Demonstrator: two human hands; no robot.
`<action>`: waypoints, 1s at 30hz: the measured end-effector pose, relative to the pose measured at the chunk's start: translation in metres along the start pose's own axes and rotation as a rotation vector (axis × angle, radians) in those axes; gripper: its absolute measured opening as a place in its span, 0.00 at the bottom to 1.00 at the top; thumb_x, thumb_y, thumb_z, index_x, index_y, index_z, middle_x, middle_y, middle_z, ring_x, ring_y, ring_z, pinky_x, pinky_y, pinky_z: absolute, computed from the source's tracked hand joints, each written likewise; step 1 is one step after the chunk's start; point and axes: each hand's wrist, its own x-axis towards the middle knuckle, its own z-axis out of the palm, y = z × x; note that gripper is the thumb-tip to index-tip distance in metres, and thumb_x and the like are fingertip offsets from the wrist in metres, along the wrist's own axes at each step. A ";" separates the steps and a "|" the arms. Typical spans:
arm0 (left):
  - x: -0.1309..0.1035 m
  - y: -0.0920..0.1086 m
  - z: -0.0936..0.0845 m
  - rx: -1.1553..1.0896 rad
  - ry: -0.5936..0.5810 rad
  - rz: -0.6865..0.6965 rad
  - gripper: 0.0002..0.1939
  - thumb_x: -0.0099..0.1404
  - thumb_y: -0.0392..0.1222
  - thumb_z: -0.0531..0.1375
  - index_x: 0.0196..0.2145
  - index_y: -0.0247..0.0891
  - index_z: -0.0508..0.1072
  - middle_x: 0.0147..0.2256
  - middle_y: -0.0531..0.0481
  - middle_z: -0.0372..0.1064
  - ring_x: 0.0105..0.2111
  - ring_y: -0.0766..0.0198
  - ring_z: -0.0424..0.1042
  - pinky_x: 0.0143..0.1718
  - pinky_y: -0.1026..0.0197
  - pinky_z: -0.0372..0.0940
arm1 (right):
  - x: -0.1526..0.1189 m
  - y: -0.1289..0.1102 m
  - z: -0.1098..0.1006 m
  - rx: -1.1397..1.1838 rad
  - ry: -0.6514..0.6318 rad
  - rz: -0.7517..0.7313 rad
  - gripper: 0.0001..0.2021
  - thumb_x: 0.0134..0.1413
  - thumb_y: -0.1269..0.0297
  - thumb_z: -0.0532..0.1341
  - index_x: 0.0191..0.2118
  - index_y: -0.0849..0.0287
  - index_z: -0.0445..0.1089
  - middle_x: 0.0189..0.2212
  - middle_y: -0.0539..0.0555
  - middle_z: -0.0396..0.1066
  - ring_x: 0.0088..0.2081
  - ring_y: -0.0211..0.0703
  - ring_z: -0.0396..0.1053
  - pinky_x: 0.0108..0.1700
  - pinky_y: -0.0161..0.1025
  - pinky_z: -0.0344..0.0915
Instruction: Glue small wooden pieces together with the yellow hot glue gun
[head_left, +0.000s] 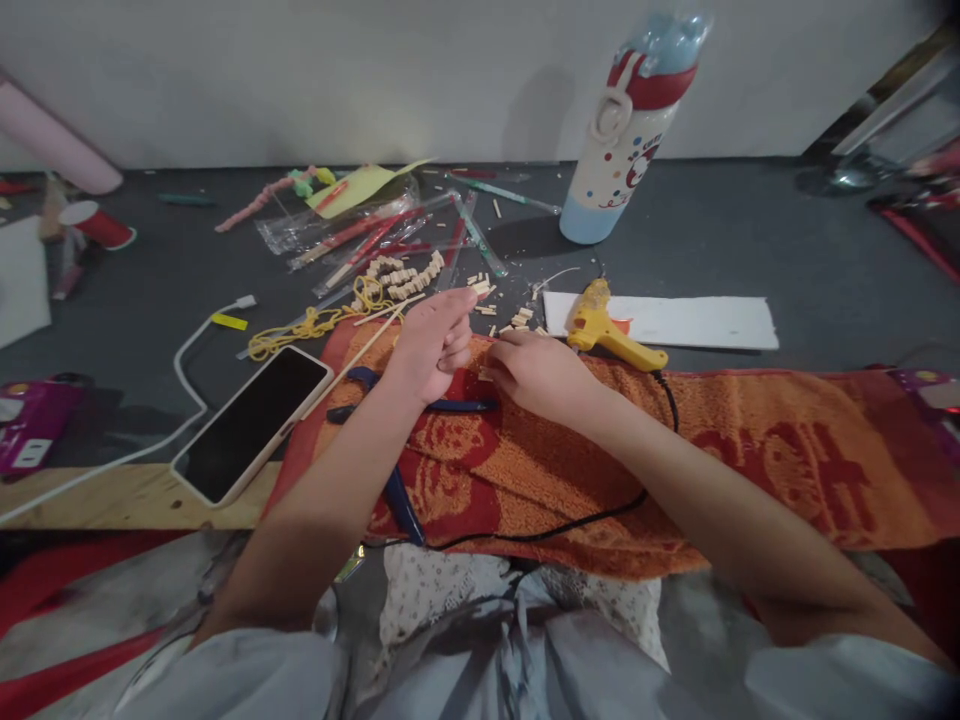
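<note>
My left hand (437,342) is closed, thumb and forefinger pinching a small piece of cut wooden stick (480,288) above the table. Close beside it, my right hand (541,374) is low over the orange towel (600,450), its fingers curled together; what they hold, if anything, I cannot make out. Short cut stick pieces (523,318) lie scattered just beyond both hands. Blue-handled pliers (405,500) rest on the towel, partly covered by my left forearm. A yellow glue gun (609,333) lies beyond my right hand, on a white board (697,322).
A phone (255,425) and a white cable (180,365) lie at left. Yellow cord (300,330), joined wooden pieces (405,275) and wrapped sticks (367,240) spread behind my left hand. A tall bottle (630,140) stands near the wall. The glue gun's black cord (555,528) crosses the towel.
</note>
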 end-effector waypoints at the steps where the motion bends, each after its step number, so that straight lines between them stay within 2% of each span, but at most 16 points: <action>1: 0.000 0.000 0.000 0.008 0.005 -0.002 0.09 0.61 0.38 0.62 0.27 0.37 0.65 0.11 0.65 0.46 0.11 0.79 0.40 0.12 0.73 0.36 | 0.000 0.000 0.000 0.017 0.003 0.000 0.10 0.63 0.67 0.54 0.39 0.64 0.72 0.38 0.64 0.74 0.41 0.52 0.71 0.40 0.42 0.61; 6: -0.001 0.000 0.001 0.013 -0.001 -0.001 0.08 0.61 0.39 0.62 0.28 0.37 0.65 0.11 0.65 0.46 0.10 0.79 0.41 0.12 0.73 0.36 | 0.000 0.006 0.002 0.126 0.047 -0.023 0.08 0.60 0.69 0.55 0.37 0.65 0.72 0.37 0.63 0.74 0.41 0.50 0.71 0.41 0.41 0.62; 10: -0.002 0.000 0.002 0.040 -0.007 0.014 0.09 0.59 0.39 0.63 0.28 0.37 0.65 0.11 0.65 0.47 0.10 0.79 0.41 0.12 0.73 0.38 | -0.005 0.013 -0.001 0.311 0.179 0.021 0.07 0.57 0.72 0.56 0.37 0.61 0.71 0.35 0.59 0.76 0.37 0.46 0.71 0.38 0.39 0.63; 13: -0.001 -0.002 0.002 0.101 0.024 0.069 0.07 0.58 0.39 0.63 0.29 0.37 0.67 0.12 0.63 0.55 0.10 0.79 0.42 0.11 0.72 0.38 | -0.010 0.017 -0.007 0.444 0.316 0.044 0.04 0.54 0.71 0.58 0.34 0.59 0.71 0.32 0.55 0.75 0.34 0.43 0.71 0.37 0.38 0.64; 17: 0.000 -0.005 0.001 0.176 0.047 0.109 0.08 0.57 0.40 0.64 0.32 0.36 0.69 0.17 0.56 0.69 0.10 0.80 0.44 0.12 0.71 0.39 | -0.015 0.018 -0.012 0.504 0.449 0.081 0.06 0.51 0.71 0.60 0.36 0.58 0.69 0.31 0.53 0.75 0.32 0.42 0.71 0.35 0.38 0.65; 23: -0.003 -0.008 0.004 0.223 0.030 0.124 0.12 0.53 0.42 0.67 0.33 0.36 0.71 0.21 0.52 0.73 0.10 0.80 0.47 0.13 0.70 0.39 | -0.018 0.017 -0.014 0.502 0.541 0.111 0.08 0.51 0.71 0.59 0.39 0.57 0.68 0.31 0.51 0.74 0.33 0.40 0.71 0.35 0.37 0.66; 30: -0.003 -0.009 0.003 0.233 0.005 0.122 0.12 0.52 0.42 0.68 0.33 0.36 0.71 0.22 0.50 0.75 0.11 0.80 0.46 0.14 0.70 0.40 | -0.020 0.016 -0.018 0.555 0.583 0.123 0.06 0.53 0.71 0.58 0.37 0.56 0.67 0.30 0.51 0.73 0.32 0.39 0.71 0.34 0.37 0.67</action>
